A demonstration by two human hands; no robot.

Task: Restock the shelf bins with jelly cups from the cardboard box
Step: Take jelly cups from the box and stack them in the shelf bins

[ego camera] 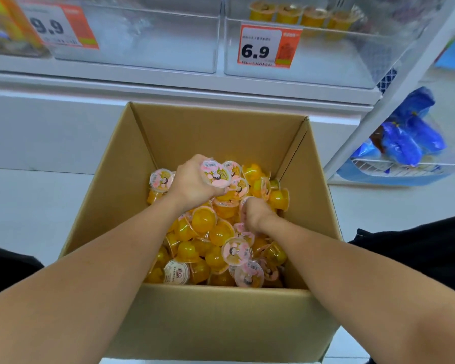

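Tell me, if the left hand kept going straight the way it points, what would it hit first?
Probably the far wall of the cardboard box; the left hand, already holding jelly cups, points there, though depth is unclear.

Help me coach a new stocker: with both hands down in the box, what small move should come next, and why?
Probably lift the left hand to the bin behind the 6.9 tag: it already grips jelly cups, and that bin holds only a short row of matching yellow cups. The right hand is buried in the cardboard box, its grip hidden.
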